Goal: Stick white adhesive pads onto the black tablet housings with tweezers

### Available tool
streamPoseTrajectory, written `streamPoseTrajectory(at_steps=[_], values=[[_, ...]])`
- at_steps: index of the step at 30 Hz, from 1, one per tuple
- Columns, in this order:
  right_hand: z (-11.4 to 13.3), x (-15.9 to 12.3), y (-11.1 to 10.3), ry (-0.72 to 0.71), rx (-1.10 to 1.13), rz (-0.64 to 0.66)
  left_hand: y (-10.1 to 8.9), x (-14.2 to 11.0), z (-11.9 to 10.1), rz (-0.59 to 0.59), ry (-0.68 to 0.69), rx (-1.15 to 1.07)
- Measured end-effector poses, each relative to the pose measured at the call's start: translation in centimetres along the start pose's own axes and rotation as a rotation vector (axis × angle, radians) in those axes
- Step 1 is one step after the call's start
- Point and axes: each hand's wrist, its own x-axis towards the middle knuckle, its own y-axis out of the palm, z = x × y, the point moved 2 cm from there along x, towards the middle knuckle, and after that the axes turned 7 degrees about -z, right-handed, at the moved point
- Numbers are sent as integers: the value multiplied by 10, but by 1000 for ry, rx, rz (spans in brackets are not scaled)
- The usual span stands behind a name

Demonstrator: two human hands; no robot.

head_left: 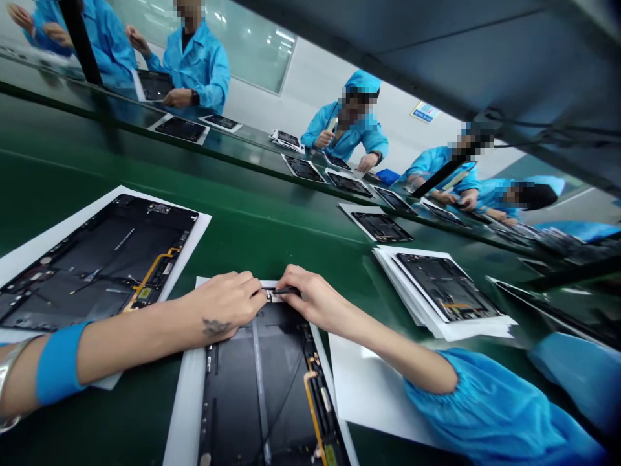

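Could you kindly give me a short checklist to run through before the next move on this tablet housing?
1. Tablet housing flat on its white sheet: ok.
2. Thin dark tool held in the right hand: ok.
3. White strip seated under the left hand: cannot tell, partly hidden.
4. Orange flex strip lying along the housing: ok.
5. Blue wrist strap on the left wrist: ok; any grounding cannot tell.
6. Nearby stacked sheets squared: not ok, edges fanned.
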Motion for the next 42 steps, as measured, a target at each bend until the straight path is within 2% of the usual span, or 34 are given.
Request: streamPoseTrajectory(at_steps=[5, 8, 12, 16, 18, 21, 24, 27, 30, 33, 36, 38, 40, 42], values=[[3, 3, 2, -14, 32, 17, 3, -1, 1, -8, 8, 7], [1, 0, -3, -44, -33, 28, 2, -1, 1, -17, 4, -9], [0, -7, -5, -128, -30, -46, 0, -1, 0, 0, -11, -7], [-2, -16, 4, -209, -13, -106, 2, 0, 2, 1, -12, -20], [-4, -20, 8, -220, -16, -121, 3, -1, 4, -20, -22, -46], [-6, -23, 4, -209, -30, -153, 2, -2, 11, -121, -44, -98], [-8, -30, -16, -186, -10, -227, -2, -2, 21, -194, -150, -64], [-12, -50, -38, -135, -6, -353, -5, 0, 29, -96, -235, -51], [-23, -79, -46, -31, -40, -501, -8, 4, 28, -3, -180, -163], [-35, -102, -42, 46, -85, -626, -19, 9, 30, -15, -147, -270], [-43, -112, -38, 90, -118, -744, -40, 16, 59, -81, -262, -370], [-44, -113, -38, 103, -115, -777, -61, 21, 99, -197, -432, -376], [-45, -111, -39, 103, -103, -778, -80, 27, 145, -339, -681, -330], [-45, -110, -40, 94, -91, -775, -92, 33, 186, -418, -851, -247]])
